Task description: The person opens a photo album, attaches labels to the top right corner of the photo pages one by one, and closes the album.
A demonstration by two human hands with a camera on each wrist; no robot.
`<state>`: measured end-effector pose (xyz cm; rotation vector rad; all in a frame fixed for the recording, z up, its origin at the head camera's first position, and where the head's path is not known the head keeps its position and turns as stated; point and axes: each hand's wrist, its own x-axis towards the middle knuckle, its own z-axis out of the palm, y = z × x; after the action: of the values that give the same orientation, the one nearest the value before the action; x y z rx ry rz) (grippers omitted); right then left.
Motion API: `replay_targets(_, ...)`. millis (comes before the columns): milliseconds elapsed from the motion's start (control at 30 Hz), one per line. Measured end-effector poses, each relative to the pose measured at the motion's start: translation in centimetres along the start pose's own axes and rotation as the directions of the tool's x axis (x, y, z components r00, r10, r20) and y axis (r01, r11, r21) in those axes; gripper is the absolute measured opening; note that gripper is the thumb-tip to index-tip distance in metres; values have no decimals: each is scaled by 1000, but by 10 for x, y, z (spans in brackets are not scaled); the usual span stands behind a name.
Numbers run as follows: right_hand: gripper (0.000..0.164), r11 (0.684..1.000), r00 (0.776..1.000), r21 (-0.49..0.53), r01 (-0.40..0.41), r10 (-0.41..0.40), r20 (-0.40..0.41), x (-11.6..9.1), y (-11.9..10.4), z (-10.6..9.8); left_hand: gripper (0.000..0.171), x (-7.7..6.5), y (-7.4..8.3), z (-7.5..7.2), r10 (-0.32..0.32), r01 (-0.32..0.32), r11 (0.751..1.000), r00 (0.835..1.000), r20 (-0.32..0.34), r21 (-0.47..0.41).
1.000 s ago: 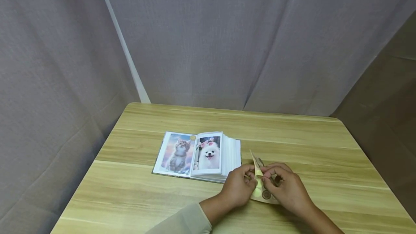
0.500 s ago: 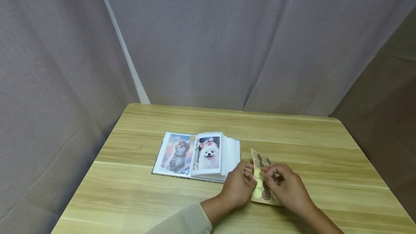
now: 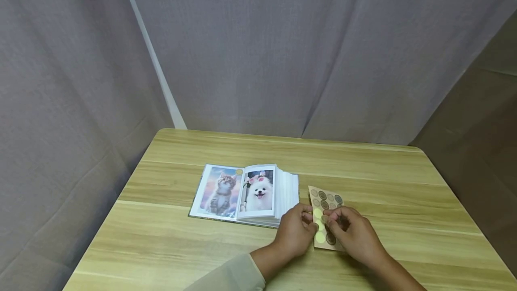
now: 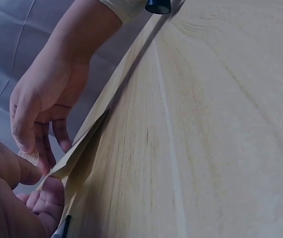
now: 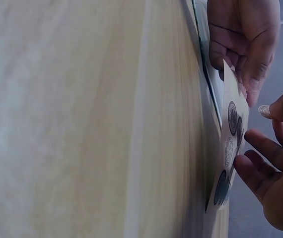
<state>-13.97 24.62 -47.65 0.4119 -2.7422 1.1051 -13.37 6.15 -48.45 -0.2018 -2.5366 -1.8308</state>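
Observation:
My left hand (image 3: pixel 294 232) pinches the left edge of a tan sheet of round stickers (image 3: pixel 329 197). Dark and light printed circles cover the sheet's upper part, with plain yellow circles down its left side. My right hand (image 3: pixel 357 235) is over the sheet's right side, hiding part of it. Between its thumb and forefinger it pinches a small round sticker (image 5: pixel 264 111), apart from the sheet in the right wrist view; its other fingertips are right at the sheet's face. In the left wrist view the sheet (image 4: pixel 79 153) slopes up from the table.
An open photo album (image 3: pixel 287 194) lies left of the hands, showing a kitten photo (image 3: pixel 223 192) and a white dog photo (image 3: pixel 260 192). A round sticker (image 3: pixel 239 171) sits at the kitten photo's top right corner. Grey curtains (image 3: pixel 250 57) stand behind the wooden table (image 3: pixel 161 237).
The sheet was bent up sharply between both hands; it has flattened and turned its printed face up. The right hand has shifted slightly left with the small sticker pinched. The album has not moved.

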Motion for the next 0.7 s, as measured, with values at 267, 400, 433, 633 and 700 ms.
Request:
replay_targets(267, 16, 999, 998, -33, -43, 44, 34, 5, 5, 2, 33, 1, -1, -1, 27, -27, 1000, 1000, 2, -2)
replay_targets(400, 14, 998, 997, -38, -49, 51, 52, 6, 8, 2, 32, -1, -1, -2, 14, -13, 999, 1000, 21, -31)
replay_targets(433, 13, 998, 997, -39, -48, 50, 54, 6, 9, 2, 32, -1, -1, -2, 9, -8, 999, 1000, 26, -34)
replay_targets(633, 13, 999, 998, -31, -36, 38, 54, 8, 11, 4, 31, -4, 1, -3, -15, 15, 1000, 998, 57, 4)
replay_targets(700, 13, 998, 997, -33, -45, 47, 61, 8, 11, 4, 31, -5, 2, -3, -18, 16, 1000, 997, 70, 26)
